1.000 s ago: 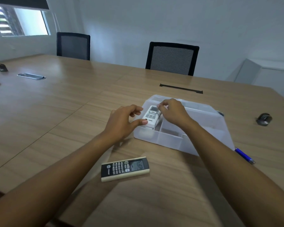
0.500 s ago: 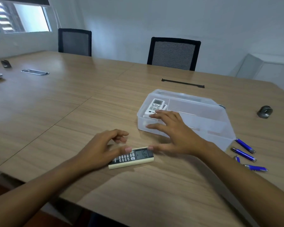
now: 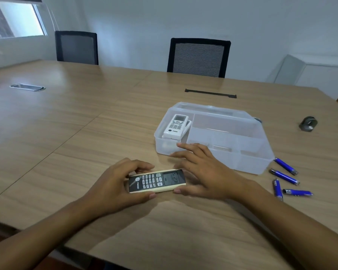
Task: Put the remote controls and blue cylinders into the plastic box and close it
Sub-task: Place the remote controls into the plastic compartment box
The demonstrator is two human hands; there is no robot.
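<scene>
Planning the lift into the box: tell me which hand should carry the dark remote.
Left. The left hand already wraps the dark remote between thumb and fingers. The right hand only touches its end, fingers spread. The plastic box sits just ahead.

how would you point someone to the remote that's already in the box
Find the clear plastic box on the wooden table, ahead of the person's hands. Look in its left compartment: the white remote lies there, screen end away from the person. The other remote is dark-faced with a cream edge and sits on the table between both hands.
</scene>
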